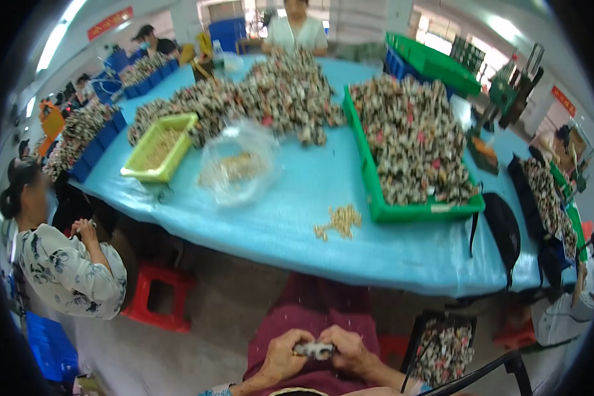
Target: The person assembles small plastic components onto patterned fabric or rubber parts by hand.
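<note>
Over my lap, my left hand [285, 356] and my right hand [347, 350] are closed on the two ends of one small grey-white part [314, 350] with dark spots. It looks like the small parts heaped on the table, but its exact kind is too small to make out. Beyond my hands, near the table's front edge, lies a little pile of small brass-coloured pieces [338, 222]. A green tray [393, 212] full of the grey parts stands to the right of that pile.
A blue-covered table [297, 191] fills the middle. On it are a heap of grey parts [284, 92], a yellow-green bin [138, 175] and a clear plastic bag [241, 165]. A black bin [412, 350] of parts sits at my right, a red stool [158, 297] and a seated person [72, 264] at left.
</note>
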